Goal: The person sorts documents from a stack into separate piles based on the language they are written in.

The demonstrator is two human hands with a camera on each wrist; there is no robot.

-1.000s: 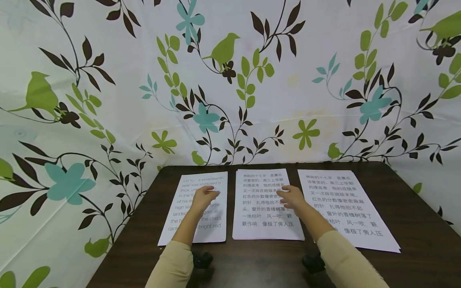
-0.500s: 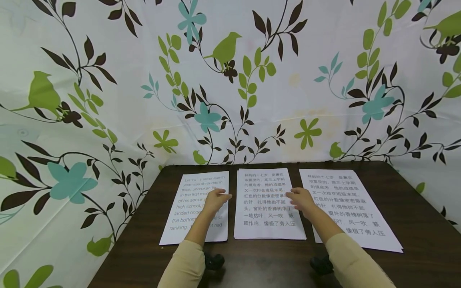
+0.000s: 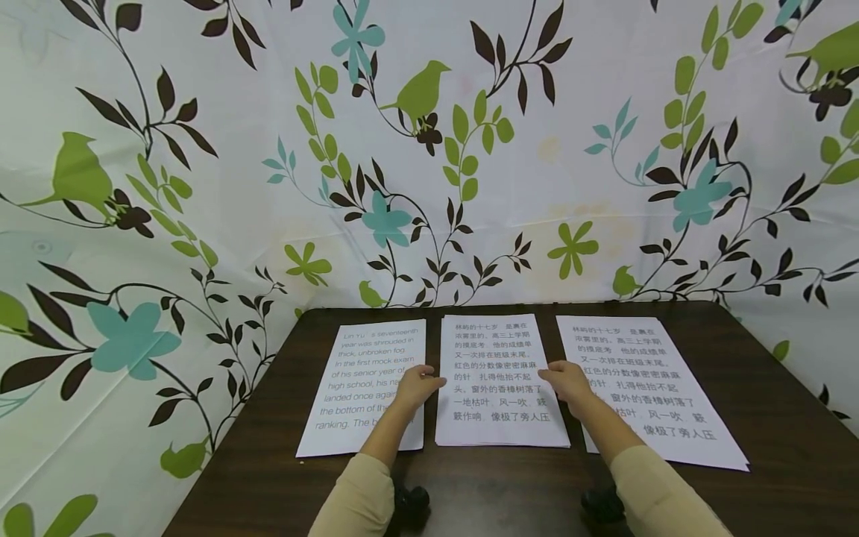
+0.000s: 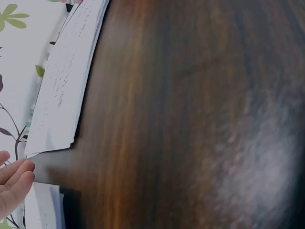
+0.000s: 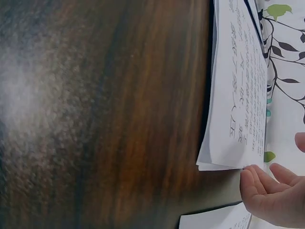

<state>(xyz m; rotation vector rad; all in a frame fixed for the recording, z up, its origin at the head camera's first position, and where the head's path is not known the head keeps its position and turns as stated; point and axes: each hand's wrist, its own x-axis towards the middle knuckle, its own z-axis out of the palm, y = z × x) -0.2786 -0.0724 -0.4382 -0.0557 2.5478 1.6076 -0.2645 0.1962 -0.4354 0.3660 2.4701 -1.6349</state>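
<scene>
Three stacks of printed paper lie side by side in the head view. The middle paper stack [image 3: 496,395], with Chinese text, is between my two hands. My left hand [image 3: 414,389] is at its left edge, over the right side of the left paper stack [image 3: 349,388], which has English text. My right hand [image 3: 567,384] has its fingertips at the middle stack's right edge, over part of the right paper stack [image 3: 661,388]. In the right wrist view the fingertips [image 5: 247,174] appear to touch the stack edge. In the left wrist view the fingers [image 4: 19,183] are extended beside the edge.
The papers lie on a dark wooden table [image 3: 496,492]. Behind it hangs a white cloth [image 3: 523,186] printed with leaves, flowers and birds. Dark rounded objects [image 3: 411,501] show below both forearms.
My left hand has moved right and nearer, from over the left stack to the middle stack's left edge. My right hand has drawn back slightly from over the middle stack to its right edge.
</scene>
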